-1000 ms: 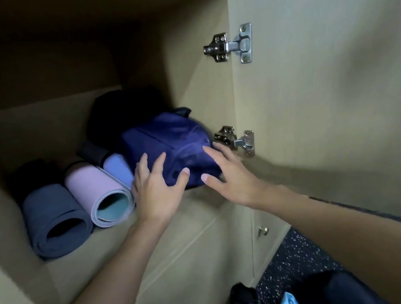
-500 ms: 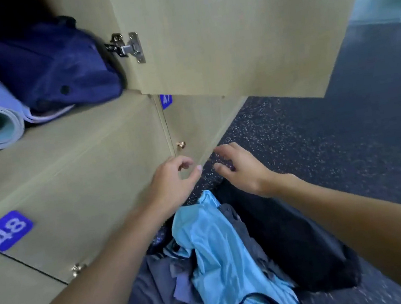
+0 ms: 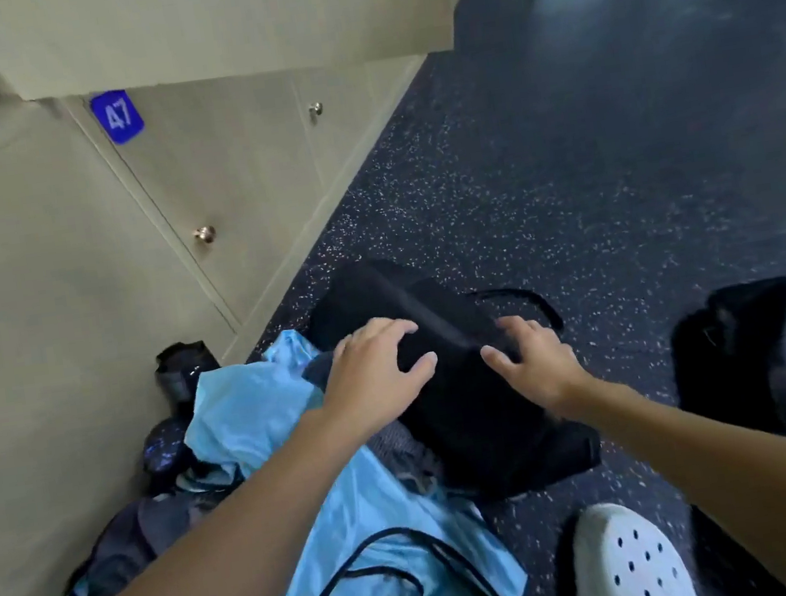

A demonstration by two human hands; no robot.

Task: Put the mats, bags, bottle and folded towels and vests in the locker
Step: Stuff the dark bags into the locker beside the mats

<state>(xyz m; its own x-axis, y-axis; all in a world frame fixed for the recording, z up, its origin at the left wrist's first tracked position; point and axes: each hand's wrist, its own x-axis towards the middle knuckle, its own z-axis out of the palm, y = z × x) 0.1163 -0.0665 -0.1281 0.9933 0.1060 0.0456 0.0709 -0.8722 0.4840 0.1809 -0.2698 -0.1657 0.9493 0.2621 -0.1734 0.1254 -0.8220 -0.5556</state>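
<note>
Over the black bag (image 3: 471,417) the left hand (image 3: 376,375) and right hand (image 3: 532,367) spread, grip open; contact unclear.

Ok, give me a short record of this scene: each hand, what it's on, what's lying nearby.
left hand: fingers spread over the black fabric bag, not gripping
right hand: fingers spread over the same bag, not gripping
nearby: crumpled light blue cloth, dark bottle by the lockers
surface: dark speckled floor
locker door: beige, closed, labelled 47
</note>
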